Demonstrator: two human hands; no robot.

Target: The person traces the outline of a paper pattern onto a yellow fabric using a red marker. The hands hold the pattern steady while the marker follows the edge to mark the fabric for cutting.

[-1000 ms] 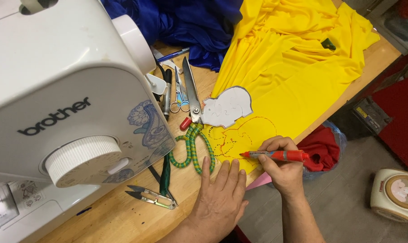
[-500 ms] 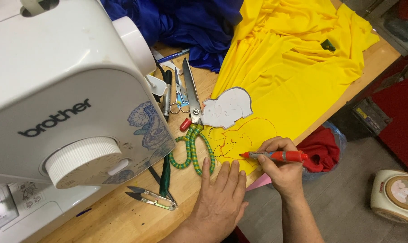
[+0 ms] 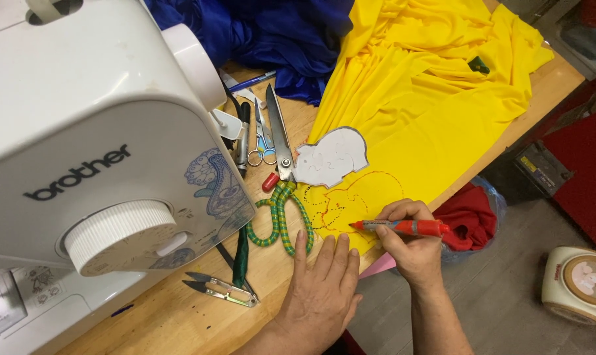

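Left hand (image 3: pixel 321 289) flat, palm down, fingers spread forward, right hand (image 3: pixel 413 246) curled in a writing grip

Sewing machine (image 3: pixel 94 131) left, fabric (image 3: pixel 429 105) right, scissors (image 3: pixel 279 138) btwn, on table (image 3: pixel 179 315).

A red plastic marker (image 3: pixel 403 227) with a slight sheen rests on smooth, matt yellow cloth (image 3: pixel 429 112) spread over a bare wooden table (image 3: pixel 173 315) with visible grain. Beside it lie a matt grey paper template (image 3: pixel 331 156), bright metal shears (image 3: pixel 278 135) wrapped at the handles in green-and-yellow woven cord, steel thread snips (image 3: pixel 219 289), and a glossy white plastic sewing machine (image 3: pixel 87 125).
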